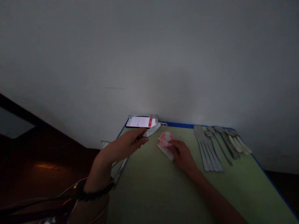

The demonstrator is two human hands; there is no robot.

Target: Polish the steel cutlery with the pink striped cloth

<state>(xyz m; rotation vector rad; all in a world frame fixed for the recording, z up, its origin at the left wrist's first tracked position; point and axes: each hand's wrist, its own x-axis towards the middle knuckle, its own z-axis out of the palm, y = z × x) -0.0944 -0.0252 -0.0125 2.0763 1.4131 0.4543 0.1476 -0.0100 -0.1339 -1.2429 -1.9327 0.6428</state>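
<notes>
- One pale utensil (153, 130) sits at the centre of the frame, the left hand's (127, 143) grip pinching its lower end between thumb and fingers; it looks light, stiff and smooth, perhaps slippery, so that end seems the sound place to hold.
- Just right of it, a pink-and-white cloth (167, 136) is bunched in the right hand's (183, 157) grip; it looks soft, thin and nearly weightless, best gathered at the near edge.
- Above the left hand, a lit phone (140, 122) lies at the far edge.
- Right of centre, cutlery (198, 132) lies in a row.
- Beneath, a green table (149, 193) fills the lower frame.
</notes>
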